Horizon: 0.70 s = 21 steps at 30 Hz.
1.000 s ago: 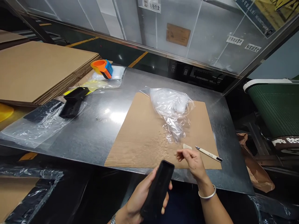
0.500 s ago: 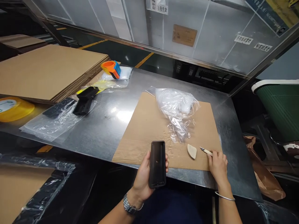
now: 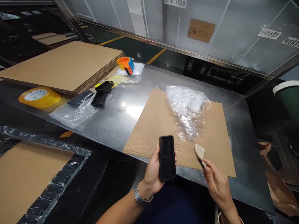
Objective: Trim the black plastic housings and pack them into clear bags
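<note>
My left hand (image 3: 153, 174), with a watch at the wrist, is wrapped round a black rectangular tray-like part (image 3: 167, 158), its hollow side facing up. In my right hand (image 3: 216, 180) is a slim craft knife (image 3: 202, 163), pinched between thumb and fingers, its tip partly blurred. Just beyond the knife a cream wedge-shaped piece (image 3: 199, 151) lies on the cardboard sheet (image 3: 149, 124). Farther back on the same sheet rests a crumpled clear plastic bag (image 3: 184, 99) with something white inside.
On the left of the metal table (image 3: 109, 124) are a cardboard stack (image 3: 70, 65), a yellow tape roll (image 3: 39, 97), an orange-and-blue tape dispenser (image 3: 126, 64) and black parts (image 3: 102, 94) on plastic bags. Brown paper (image 3: 280, 186) hangs at the right.
My right hand has lifted the knife off the cardboard and brought it left, nearer the black part. The black part is still in my left hand. The whole view has shifted.
</note>
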### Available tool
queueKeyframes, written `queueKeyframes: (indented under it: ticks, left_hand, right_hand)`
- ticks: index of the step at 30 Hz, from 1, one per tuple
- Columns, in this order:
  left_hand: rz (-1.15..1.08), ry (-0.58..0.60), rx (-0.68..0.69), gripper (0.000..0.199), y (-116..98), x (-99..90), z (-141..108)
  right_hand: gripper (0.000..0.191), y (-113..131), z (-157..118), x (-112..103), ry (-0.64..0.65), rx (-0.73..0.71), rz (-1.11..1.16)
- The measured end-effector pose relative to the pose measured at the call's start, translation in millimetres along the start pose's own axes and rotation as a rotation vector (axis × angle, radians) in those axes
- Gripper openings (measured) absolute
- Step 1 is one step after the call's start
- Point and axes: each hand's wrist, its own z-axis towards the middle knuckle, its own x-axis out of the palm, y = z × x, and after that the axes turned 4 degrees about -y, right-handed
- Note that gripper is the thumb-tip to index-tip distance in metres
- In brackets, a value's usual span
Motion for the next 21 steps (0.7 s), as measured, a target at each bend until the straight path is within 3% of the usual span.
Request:
queueKeyframes:
  ticks: [3, 6, 13, 21]
  left_hand:
    - [-0.017, -0.028, 0.033, 0.047, 0, -0.8, -1]
    - [-0.039, -0.055, 0.047, 0.048, 0, -3.1, -1]
    - [-0.1, -0.081, 0.105, 0.049, -3, -4.6, -1]
    - [-0.131, -0.032, 0.163, 0.056, -1, -7.4, -4]
  right_hand:
    - [0.02, 38, 0, 4, 0.181, -0.128, 0.062]
    - [0.024, 56, 0, 7, 0.271, -0.153, 0.068]
    - [0.043, 65, -7, 8, 0.223, -0.304, -0.093]
    - [0.039, 70, -10, -1, 0.142, -0.416, -0.378]
